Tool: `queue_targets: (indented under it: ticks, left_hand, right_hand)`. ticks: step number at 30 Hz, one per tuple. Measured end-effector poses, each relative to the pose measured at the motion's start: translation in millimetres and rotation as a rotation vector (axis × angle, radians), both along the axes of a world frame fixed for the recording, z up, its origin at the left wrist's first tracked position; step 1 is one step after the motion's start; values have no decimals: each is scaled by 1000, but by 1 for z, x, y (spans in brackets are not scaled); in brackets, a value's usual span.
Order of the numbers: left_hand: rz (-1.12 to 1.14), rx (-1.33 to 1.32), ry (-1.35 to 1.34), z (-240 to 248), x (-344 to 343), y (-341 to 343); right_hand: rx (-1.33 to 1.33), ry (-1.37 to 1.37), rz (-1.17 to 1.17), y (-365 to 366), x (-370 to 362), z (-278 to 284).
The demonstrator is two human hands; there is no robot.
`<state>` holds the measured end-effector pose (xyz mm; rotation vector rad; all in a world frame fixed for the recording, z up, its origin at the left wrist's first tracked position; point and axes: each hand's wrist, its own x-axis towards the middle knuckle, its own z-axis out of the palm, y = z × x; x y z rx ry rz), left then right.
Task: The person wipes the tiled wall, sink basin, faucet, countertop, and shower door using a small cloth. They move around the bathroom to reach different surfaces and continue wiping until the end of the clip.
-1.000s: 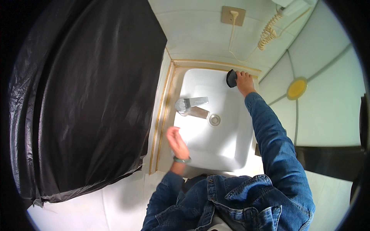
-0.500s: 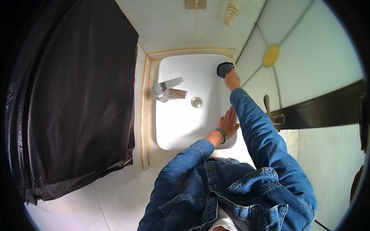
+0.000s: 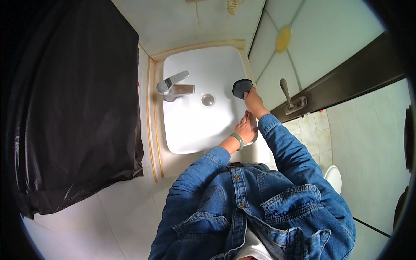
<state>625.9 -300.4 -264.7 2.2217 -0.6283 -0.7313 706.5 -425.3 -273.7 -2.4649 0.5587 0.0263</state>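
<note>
A white washbasin (image 3: 190,132) with rounded corners lies before me, a chrome tap (image 3: 175,86) on its left side and a round metal drain (image 3: 207,100) in its middle. At the basin's right edge my right hand (image 3: 254,103) is closed on a dark grey, flat pad (image 3: 242,88) with a rounded black rim; its exact kind is unclear. The pad lies against the inner right wall. Just nearer to me, my left hand (image 3: 245,130) rests flat on the right rim, fingers stretched out and holding nothing. A green bangle (image 3: 238,141) circles the left wrist.
Black plastic sheeting (image 3: 78,108) covers something large on the left. On the right stands a frosted glass door (image 3: 329,39) with a dark frame and a metal handle (image 3: 286,93). A coiled cream cord (image 3: 232,6) hangs on the far wall.
My right hand has drawn the pad toward me along the basin's right side, closer to my left hand. The left hand stays on the rim; the whole view has shifted.
</note>
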Motion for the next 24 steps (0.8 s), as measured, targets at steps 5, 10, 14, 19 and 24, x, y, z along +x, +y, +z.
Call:
queue_targets:
  ticks: [5,10,14,19,24]
  left_hand:
    - [-31,-8,-25,4,-25,8]
    - [-149,24,-17,14,-43,24]
    - [-188,2,-304,15,-65,49]
    - [-116,-78,-379,9,-72,73]
    - [-54,-97,-272,11,-62,81]
  right_hand:
    - [26,-9,62,1,-50,1]
    - [25,-34,111,2,-102,-7]
    - [63,-23,133,8,-152,-10]
    - [58,25,143,14,-197,-1]
    - [-18,39,169,9,-201,39]
